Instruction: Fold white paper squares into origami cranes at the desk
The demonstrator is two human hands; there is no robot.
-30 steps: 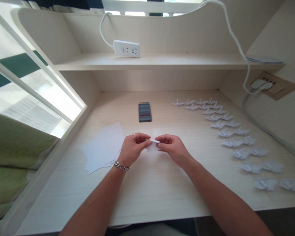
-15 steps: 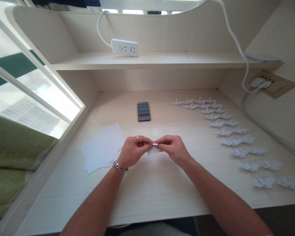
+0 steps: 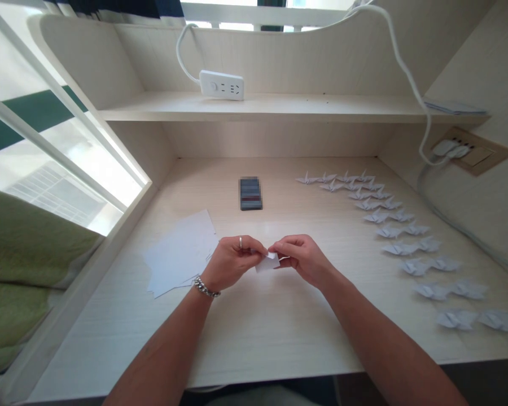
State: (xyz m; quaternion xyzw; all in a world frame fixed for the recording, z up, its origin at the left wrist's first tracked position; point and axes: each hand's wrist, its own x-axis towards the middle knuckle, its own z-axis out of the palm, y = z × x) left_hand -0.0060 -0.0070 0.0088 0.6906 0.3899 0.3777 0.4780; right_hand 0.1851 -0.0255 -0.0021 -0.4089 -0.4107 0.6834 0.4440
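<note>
A small folded piece of white paper is held between my two hands over the middle of the desk. My left hand, with a ring and a chain bracelet, pinches its left side between thumb and fingers. On the paper's right side my right hand is closed, thumb and index finger at the upper edge and other fingers behind. The fingertips hide part of the folds. Left of my left hand lies a loose stack of white paper sheets. Folded white paper cranes stand in rows to the right.
A dark phone-like object, its face blurred, lies beyond my hands. On the shelf at the back rests a white power strip. Its white cable hangs down to a wall socket at right. A green cloth hangs at left.
My right fingers have shifted on the paper, and more of its white face now shows between my hands. The whole view has moved slightly. The cranes and sheets stay in place.
</note>
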